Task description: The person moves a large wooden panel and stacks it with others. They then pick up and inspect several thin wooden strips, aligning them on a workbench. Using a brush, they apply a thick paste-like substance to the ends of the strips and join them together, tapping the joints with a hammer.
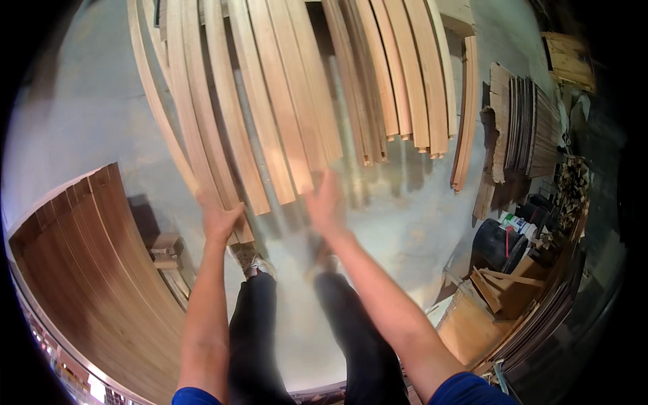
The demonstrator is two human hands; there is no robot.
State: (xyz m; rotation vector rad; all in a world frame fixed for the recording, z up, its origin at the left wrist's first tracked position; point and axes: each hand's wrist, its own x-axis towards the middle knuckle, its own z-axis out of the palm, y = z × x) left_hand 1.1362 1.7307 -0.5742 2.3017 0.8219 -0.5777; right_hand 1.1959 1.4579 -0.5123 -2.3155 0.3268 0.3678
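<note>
My left hand (221,221) is closed around the near end of a long wooden board (206,145), its thumb lying across the top. The end of that board sticks out a little past the hand, toward my feet. My right hand (327,208) is at the near end of a wider group of pale boards (290,101), touching or just over their corner. Motion smears its fingers, so their grip does not show. Between the hands, another narrow board (236,128) ends short of my feet.
More wooden strips (412,81) lie side by side to the right, with a single strip (464,121) beyond. Stacked panels (523,128), a black bucket (499,244) and wood scraps (489,290) stand far right. A stack of brown boards (94,270) is at left. The floor (398,229) is grey.
</note>
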